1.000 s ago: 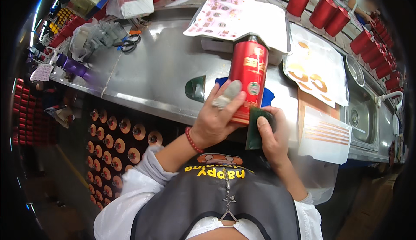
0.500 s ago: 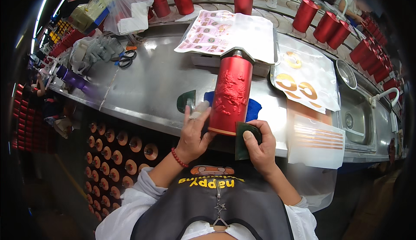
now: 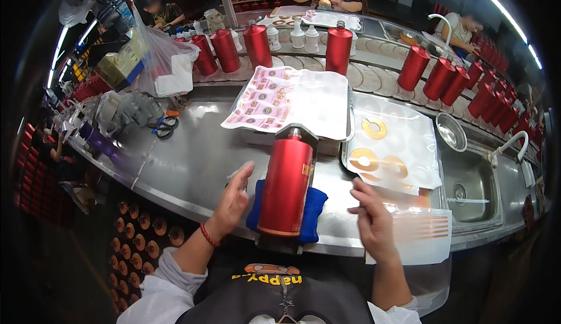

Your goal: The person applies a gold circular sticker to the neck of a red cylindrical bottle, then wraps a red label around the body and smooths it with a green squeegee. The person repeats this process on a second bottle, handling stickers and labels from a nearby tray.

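Note:
A red bottle [image 3: 285, 186] with a metal neck rests on a dark holder [image 3: 314, 140], its neck pointing away from me. Its smooth side faces up, and gold marks run along its right edge. Under it lies a blue cloth [image 3: 314, 210]. My left hand [image 3: 229, 202] is just left of the bottle, open with fingers stretched and apart from it. To the right, my right hand [image 3: 374, 222] hovers over the counter near the sheets, its fingers apart and nothing visible in them. The green scraper is not plainly visible.
Behind the bottle lies a sheet of pink labels [image 3: 266, 99]. At right are a sheet with gold ring labels [image 3: 403, 131], a sheet of copper strips [image 3: 418, 227] and a sink [image 3: 470, 192]. Scissors [image 3: 165, 126] lie left. Red bottles [image 3: 338, 49] stand on the conveyor [image 3: 374, 78]; co-workers sit beyond.
The bottle has turned, so its embossed side no longer faces up. Both hands have come away from it, and the green scraper has left my right hand. The view has tilted up.

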Demonstrator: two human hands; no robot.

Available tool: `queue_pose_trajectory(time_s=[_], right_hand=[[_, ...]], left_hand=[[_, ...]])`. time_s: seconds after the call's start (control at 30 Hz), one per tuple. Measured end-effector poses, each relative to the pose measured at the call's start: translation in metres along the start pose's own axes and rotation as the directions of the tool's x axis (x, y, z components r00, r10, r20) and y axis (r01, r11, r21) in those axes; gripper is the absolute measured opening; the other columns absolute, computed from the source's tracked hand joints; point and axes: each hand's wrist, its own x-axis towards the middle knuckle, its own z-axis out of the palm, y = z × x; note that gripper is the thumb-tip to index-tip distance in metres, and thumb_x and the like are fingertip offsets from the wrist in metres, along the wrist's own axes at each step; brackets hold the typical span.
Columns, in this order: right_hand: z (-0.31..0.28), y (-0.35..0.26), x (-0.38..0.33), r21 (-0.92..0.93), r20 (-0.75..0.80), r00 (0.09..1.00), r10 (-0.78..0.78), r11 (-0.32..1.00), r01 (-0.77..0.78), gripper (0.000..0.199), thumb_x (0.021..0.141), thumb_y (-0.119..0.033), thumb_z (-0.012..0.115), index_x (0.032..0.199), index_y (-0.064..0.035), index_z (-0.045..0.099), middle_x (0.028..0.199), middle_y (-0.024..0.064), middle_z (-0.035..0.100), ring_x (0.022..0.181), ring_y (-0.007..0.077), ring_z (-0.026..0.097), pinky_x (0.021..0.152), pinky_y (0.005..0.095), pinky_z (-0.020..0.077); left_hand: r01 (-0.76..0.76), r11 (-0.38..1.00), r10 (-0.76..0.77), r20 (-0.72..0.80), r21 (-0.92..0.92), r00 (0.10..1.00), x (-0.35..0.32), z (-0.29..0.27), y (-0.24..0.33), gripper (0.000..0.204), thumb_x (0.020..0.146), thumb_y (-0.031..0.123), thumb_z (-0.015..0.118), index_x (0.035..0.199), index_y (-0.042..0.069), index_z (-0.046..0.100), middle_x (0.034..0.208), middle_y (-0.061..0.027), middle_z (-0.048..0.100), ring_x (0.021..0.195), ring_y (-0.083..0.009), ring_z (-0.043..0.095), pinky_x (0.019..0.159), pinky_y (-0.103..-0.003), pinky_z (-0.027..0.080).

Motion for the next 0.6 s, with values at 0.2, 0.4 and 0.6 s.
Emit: queue_pose_trajectory(time_s=[0.2,0.4,0.6], right_hand=[[-0.100,0.053,0.182,-0.468,-0.060,0.978,-0.201,0.871,0.150,0.030,0.096,-0.008,0.061,0.125,-0.0004,0.063,0.140,0.0117,0.056,0.116,0.0177,0.058,0.075,0.0254,0.0536],[-0.149,0.158,0.415,-0.732,-0.183,0.963,-0.200,0.681,0.002,0.074,0.091,-0.055,0.065,0.123,0.0118,0.060,0.121,0.0335,0.062,0.114,0.0451,0.060,0.097,0.0470,0.0472],[-0.248,0.273,0.588,-0.692,0.030,0.999,-0.019,0.721,0.034,0.073,0.091,-0.062,0.064,0.120,0.0041,0.067,0.108,0.0160,0.073,0.099,0.0238,0.070,0.087,0.0324,0.0525]], left_hand=[[0.584,0.730,-0.434,0.419,-0.355,0.797,0.149,0.004,-0.003,0.043,0.104,0.040,0.052,0.118,0.001,0.065,0.106,-0.0045,0.070,0.093,-0.0111,0.065,0.084,-0.027,0.052],[0.673,0.736,-0.564,0.479,-0.079,0.673,0.166,0.012,0.005,0.035,0.090,0.037,0.071,0.103,0.004,0.068,0.091,-0.0012,0.066,0.078,-0.0079,0.058,0.069,-0.025,0.046],[0.470,0.743,-0.431,0.196,-0.477,0.881,0.095,-0.028,0.012,0.028,0.097,0.023,0.066,0.114,0.000,0.065,0.105,-0.0053,0.069,0.096,-0.0108,0.064,0.089,-0.026,0.051]])
